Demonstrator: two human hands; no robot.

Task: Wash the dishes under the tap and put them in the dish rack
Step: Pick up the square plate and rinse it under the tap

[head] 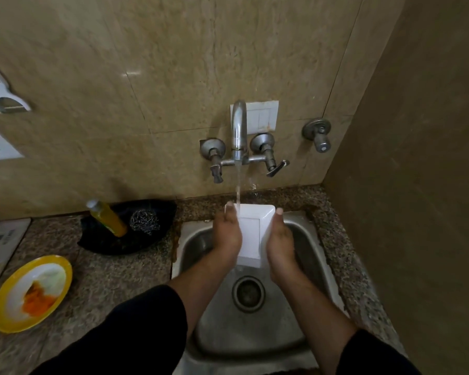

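A white square plate (252,234) is held over the steel sink (309,255), tilted with its far edge up. My left hand (226,234) grips its left side and my right hand (280,240) grips its right side. Water runs from the wall tap (238,131) onto the plate's upper left part. A dirty yellow-rimmed plate (30,293) with orange food residue lies on the counter at the left. No dish rack is in view.
A black tray (157,234) on the granite counter holds a yellow soap bottle (109,217) and a steel scrubber (144,221). Another valve (320,135) sticks out of the wall at right. A side wall closes the right. The drain (248,293) is open below the plate.
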